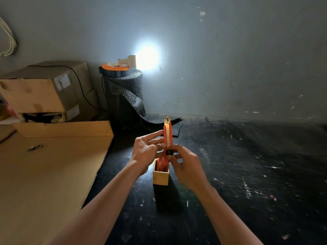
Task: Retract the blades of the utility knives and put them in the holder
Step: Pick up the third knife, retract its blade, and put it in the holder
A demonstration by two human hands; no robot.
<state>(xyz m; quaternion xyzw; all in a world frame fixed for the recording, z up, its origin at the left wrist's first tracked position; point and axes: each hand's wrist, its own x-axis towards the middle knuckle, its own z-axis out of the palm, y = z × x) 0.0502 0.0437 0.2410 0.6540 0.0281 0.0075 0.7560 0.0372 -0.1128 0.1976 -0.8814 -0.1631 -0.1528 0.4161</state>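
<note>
Gripping orange knife [167,137], both hands, blade [166,121] out, above holder [160,175].

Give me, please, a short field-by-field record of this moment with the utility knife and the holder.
held item: orange utility knife, upright above the holder
blade: tip still extended past the casing
left hand: fingers along the knife's left side
right hand: at the black lock knob
holder: wooden box on the dark table, orange knives already inside
left of table: flat cardboard sheet
background: lit lamp on a dark roll
</note>
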